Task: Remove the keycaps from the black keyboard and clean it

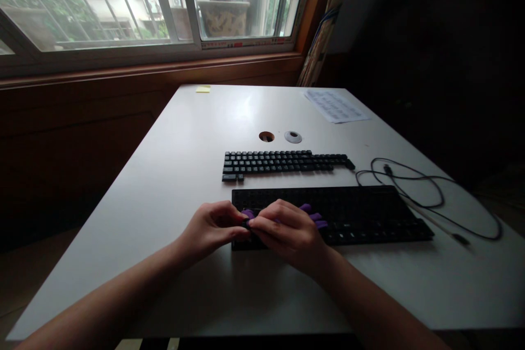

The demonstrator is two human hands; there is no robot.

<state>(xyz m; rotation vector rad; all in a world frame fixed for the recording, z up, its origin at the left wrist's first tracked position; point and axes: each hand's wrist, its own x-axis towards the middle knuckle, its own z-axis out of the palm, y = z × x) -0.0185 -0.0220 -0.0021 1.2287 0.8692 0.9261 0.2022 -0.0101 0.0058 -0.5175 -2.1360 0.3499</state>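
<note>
Over the left end of a black keyboard [365, 205], my two hands meet at the fingertips. My left hand [215, 224] is closed, thumb and forefinger pinching a small dark keycap [245, 222], mostly hidden by the fingers. My right hand [291, 232] is closed round a soft purple thing with finger-like ends [318, 220], which stick out past both sides of the hand; its kind is unclear. The right fingertips touch the keycap. Much of the keyboard's upper part looks bare of keys, while keys show along its near edge.
Behind the keyboard, loose black keycaps [270, 163] lie in rows. A black cable [435, 178] loops at the right. Farther back are a round hole [266, 136], a grey round cover [293, 136], printed papers [336, 106] and a yellow note [203, 89] on the white table [135, 197].
</note>
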